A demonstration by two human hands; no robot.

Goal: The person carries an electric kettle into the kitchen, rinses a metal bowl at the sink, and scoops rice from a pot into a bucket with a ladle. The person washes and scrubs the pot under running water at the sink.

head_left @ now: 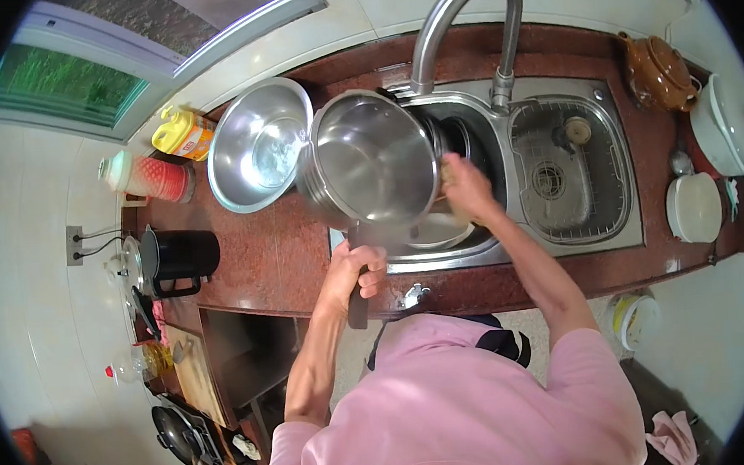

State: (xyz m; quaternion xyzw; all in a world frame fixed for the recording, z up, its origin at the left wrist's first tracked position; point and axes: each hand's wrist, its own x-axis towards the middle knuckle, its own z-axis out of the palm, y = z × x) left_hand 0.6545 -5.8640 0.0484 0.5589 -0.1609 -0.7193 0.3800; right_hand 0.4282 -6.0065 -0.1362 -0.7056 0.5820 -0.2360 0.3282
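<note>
A deep stainless steel pot [375, 162] is tilted over the left edge of the sink [508, 178], its bare inside turned toward me. My left hand [349, 274] is wrapped round its dark handle [359, 308] below the rim. At the pot's right outer side is my right hand [469, 192], closed and slightly blurred by motion. Something tan shows at its fingertips; I cannot make out what it is. Beneath the pot, dark cookware [461, 138] and a pale round dish or lid [437, 230] lie in the left sink bowl, partly hidden.
A large metal basin [247, 146] stands left of the pot. Farther left are a yellow bottle [183, 135], a red thermos [149, 177] and a black kettle [183, 254]. The faucet [505, 38] arches behind the sink. Several pots and a white bowl [694, 207] line the right.
</note>
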